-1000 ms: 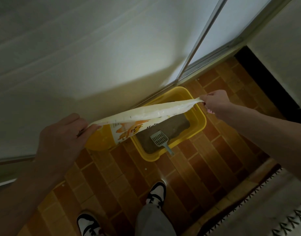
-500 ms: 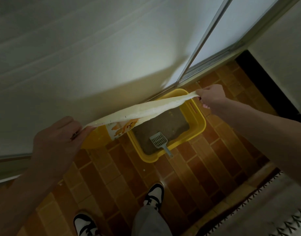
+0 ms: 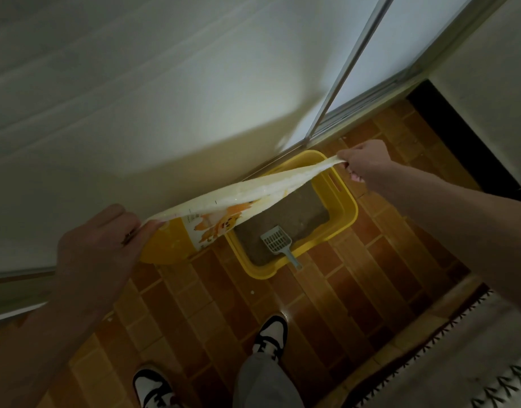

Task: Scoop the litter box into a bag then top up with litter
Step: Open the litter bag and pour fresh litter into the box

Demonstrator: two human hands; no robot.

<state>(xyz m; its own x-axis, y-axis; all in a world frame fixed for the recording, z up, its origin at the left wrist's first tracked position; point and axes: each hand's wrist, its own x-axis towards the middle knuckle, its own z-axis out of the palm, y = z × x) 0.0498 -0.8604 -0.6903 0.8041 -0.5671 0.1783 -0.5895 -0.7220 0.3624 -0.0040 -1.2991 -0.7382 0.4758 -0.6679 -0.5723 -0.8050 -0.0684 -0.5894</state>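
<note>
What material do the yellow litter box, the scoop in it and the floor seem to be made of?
Litter box: likely moulded plastic, smooth, with rounded rim and slot cut-outs. Scoop: grey plastic, by its slotted grid. Floor: probably glazed tile, brick-patterned, with pale joints and a light glint.

Dim light is filling the frame, brightest on the wall (image 3: 209, 122) and the glass panel (image 3: 424, 39). Deep shadow is covering the floor (image 3: 356, 304) and lower corners. Wide-angle distortion is bending the edges; the near forearms are looking soft.
</note>
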